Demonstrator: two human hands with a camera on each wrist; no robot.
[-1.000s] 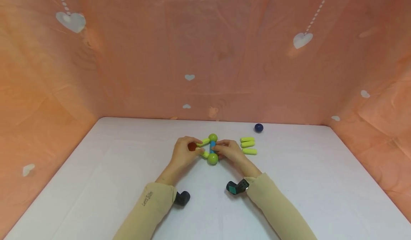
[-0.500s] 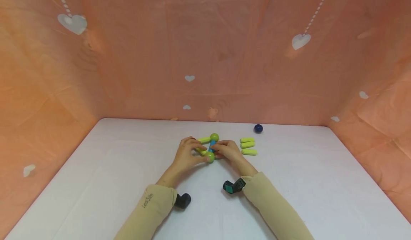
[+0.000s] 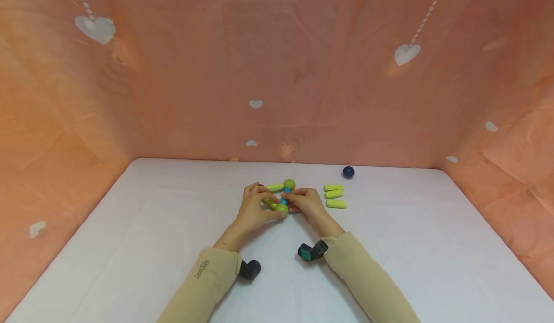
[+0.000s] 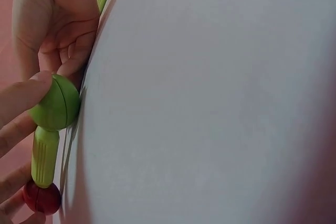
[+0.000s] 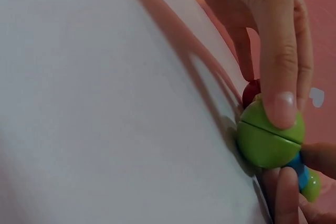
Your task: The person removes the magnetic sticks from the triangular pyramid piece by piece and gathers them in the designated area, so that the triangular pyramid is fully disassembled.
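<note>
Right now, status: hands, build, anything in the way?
Left hand grips near green ball; right hand pinches blue stick. Far green ball at stick's other end. Loose yellow sticks right, seemingly not blocking.

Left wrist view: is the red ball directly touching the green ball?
No, a yellow-green rod sits between the red ball and the green ball.

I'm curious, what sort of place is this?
Probably a makeshift recording booth, though I can't be sure: yellow-green toy sticks lie on a white tabletop walled on three sides by orange sheeting printed with white hearts, and a black device is worn at each wrist.
</note>
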